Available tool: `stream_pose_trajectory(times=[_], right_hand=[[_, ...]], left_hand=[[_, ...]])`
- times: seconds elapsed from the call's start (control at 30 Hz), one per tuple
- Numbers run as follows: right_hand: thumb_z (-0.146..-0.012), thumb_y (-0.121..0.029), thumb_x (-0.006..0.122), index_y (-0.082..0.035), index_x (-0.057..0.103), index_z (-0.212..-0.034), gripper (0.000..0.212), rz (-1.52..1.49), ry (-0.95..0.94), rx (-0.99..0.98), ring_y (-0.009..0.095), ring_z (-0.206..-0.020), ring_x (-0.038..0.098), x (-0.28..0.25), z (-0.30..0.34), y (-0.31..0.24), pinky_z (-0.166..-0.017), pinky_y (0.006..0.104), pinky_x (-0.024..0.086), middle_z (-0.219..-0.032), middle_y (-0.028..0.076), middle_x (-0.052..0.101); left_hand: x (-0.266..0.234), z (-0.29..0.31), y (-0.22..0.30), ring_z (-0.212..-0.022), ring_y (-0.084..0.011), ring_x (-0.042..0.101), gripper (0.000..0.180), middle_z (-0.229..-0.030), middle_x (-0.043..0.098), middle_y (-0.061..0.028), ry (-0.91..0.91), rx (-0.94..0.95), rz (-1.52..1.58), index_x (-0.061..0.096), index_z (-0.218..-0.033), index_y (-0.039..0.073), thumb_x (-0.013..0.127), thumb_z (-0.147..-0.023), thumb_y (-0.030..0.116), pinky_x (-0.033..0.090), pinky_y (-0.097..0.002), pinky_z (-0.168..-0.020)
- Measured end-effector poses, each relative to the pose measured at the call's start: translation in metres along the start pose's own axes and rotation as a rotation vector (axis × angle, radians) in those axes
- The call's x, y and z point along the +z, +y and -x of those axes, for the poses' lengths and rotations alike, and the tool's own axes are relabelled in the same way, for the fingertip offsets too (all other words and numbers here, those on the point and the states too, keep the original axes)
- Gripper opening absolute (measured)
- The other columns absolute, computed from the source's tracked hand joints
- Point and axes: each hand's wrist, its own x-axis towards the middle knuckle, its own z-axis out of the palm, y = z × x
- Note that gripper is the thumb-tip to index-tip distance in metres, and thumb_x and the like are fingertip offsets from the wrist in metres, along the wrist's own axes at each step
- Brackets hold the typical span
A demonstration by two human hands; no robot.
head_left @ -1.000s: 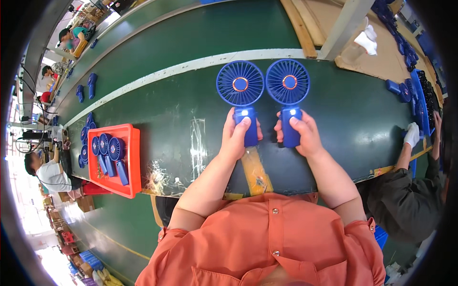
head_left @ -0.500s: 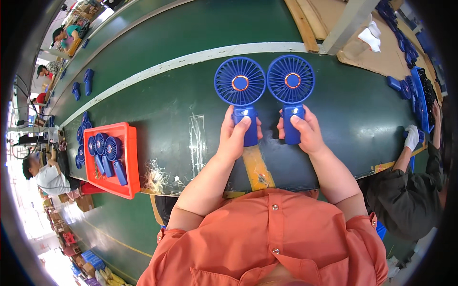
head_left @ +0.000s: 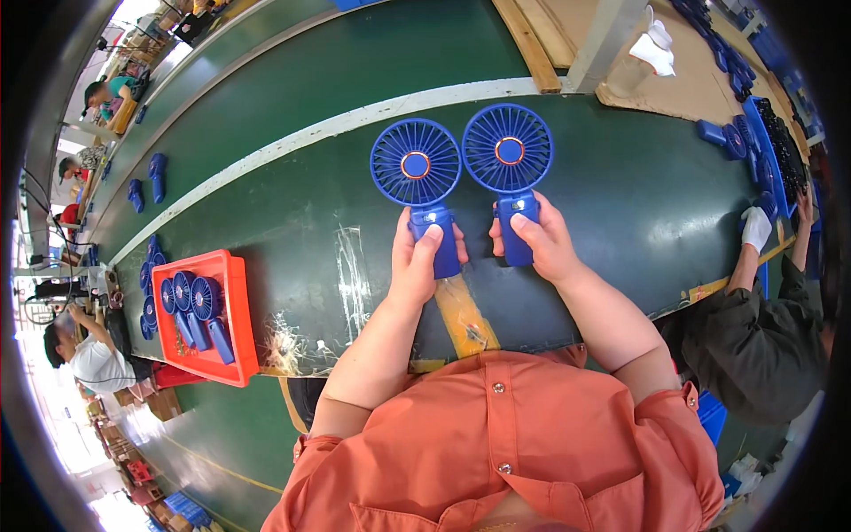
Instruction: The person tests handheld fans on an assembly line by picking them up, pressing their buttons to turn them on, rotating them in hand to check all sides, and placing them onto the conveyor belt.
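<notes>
Right of the tray [head_left: 241, 306], my left hand [head_left: 415, 257] and right hand [head_left: 550, 245] grip fans [head_left: 415, 165] by the handles [head_left: 517, 207] — likely light, stiff.

A coral-orange shirt [head_left: 425, 443] covered the torso, its short sleeves [head_left: 665, 434] bearing buttoned tabs [head_left: 692, 402], its placket [head_left: 501, 426] set with shiny round snaps [head_left: 498, 387]; the hands [head_left: 411, 261] were bare.

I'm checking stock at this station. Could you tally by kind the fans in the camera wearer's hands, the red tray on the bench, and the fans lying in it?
Held blue fans: 2
Red tray: 1
Blue fans in that tray: 3
Total: 6
</notes>
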Motion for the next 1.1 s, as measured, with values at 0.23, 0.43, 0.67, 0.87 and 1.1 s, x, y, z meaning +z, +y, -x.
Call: stream_pose_trajectory(times=[0.23, 0.43, 0.67, 0.87, 1.1], right_hand=[[-0.088, -0.017, 0.052, -0.001, 0.047, -0.106, 0.025, -0.024, -0.017, 0.022, 0.015, -0.067, 0.06, -0.0014, -0.0002, -0.0021, -0.063, 0.0274, 0.051, -0.084, 0.01, 0.06], [-0.087, -0.018, 0.053, -0.001, 0.047, -0.106, 0.026, -0.034, -0.016, 0.008, 0.015, -0.067, 0.06, 0.0003, 0.0008, -0.0001, -0.062, 0.0269, 0.051, -0.084, 0.01, 0.06], [-0.087, -0.022, 0.051, 0.002, 0.047, -0.109, 0.032, -0.007, 0.021, -0.007, 0.018, -0.066, 0.06, -0.0001, -0.0022, -0.002, -0.061, 0.0286, 0.05, -0.084, 0.013, 0.06], [-0.088, -0.021, 0.051, 0.001, 0.046, -0.108, 0.03, -0.046, -0.013, -0.055, 0.017, -0.069, 0.06, 0.0027, 0.0001, -0.0027, -0.065, 0.029, 0.05, -0.086, 0.012, 0.059], [-0.089, -0.026, 0.051, 0.002, 0.045, -0.11, 0.035, -0.104, 0.002, -0.05, 0.019, -0.07, 0.06, 0.0019, 0.002, -0.0009, -0.066, 0.03, 0.05, -0.087, 0.014, 0.06]], left_hand=[[0.0014, -0.0003, 0.005, -0.064, -0.0188, 0.059, 0.024, -0.084, 0.057, -0.012, 0.014, -0.042, 0.028, 0.04, -0.105, 0.003, 0.047, -0.087, 0.017, 0.049, -0.0296, -0.06], [-0.0002, 0.0018, 0.0008, -0.064, -0.019, 0.059, 0.024, -0.085, 0.057, -0.0124, -0.016, -0.009, 0.025, 0.04, -0.106, 0.003, 0.048, -0.088, 0.017, 0.049, -0.0297, -0.059], [0.0026, -0.002, 0.0043, -0.063, -0.0184, 0.059, 0.023, -0.085, 0.057, -0.0123, -0.013, -0.066, 0.065, 0.041, -0.107, 0.003, 0.047, -0.088, 0.015, 0.049, -0.0292, -0.059], [0.0048, 0.0017, 0.0052, -0.064, -0.0182, 0.059, 0.028, -0.085, 0.057, -0.0131, -0.026, -0.036, 0.022, 0.037, -0.111, 0.003, 0.047, -0.089, 0.018, 0.049, -0.0293, -0.059], [0.0086, 0.0062, 0.0043, -0.062, -0.0224, 0.059, 0.031, -0.086, 0.056, -0.0167, 0.003, -0.083, -0.01, 0.034, -0.109, 0.004, 0.046, -0.088, 0.024, 0.049, -0.0317, -0.056]])
